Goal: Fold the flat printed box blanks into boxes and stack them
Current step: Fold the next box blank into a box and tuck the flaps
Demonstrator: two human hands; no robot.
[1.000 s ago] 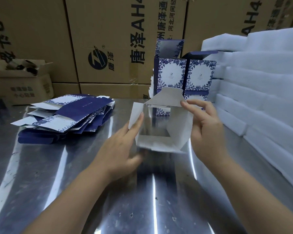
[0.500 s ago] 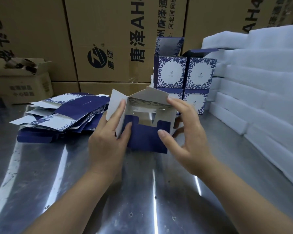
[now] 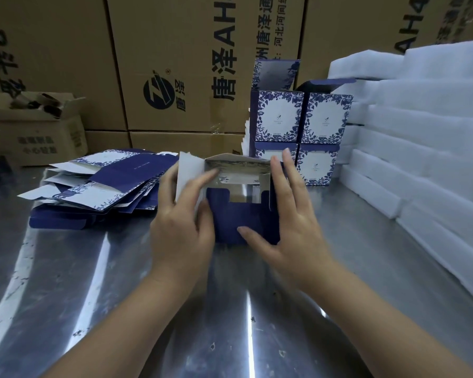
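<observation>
Just in front of the stack of finished boxes (image 3: pixel 298 118), you held the half-folded box (image 3: pixel 238 222) low at the metal table (image 3: pixel 115 296); whether it touched the table I could not tell. Your left hand (image 3: pixel 180 230) gripped its left side, fingers curled over the white flap (image 3: pixel 189 170), thumb on the dark blue panel. Your right hand (image 3: pixel 290 227) lay nearly straight against the right wall, thumb spread on the same panel, pressing and not clasping. Left of the stack lay the pile of flat blanks (image 3: pixel 107 186); just beside its right stood white foam sheets (image 3: pixel 421 132).
</observation>
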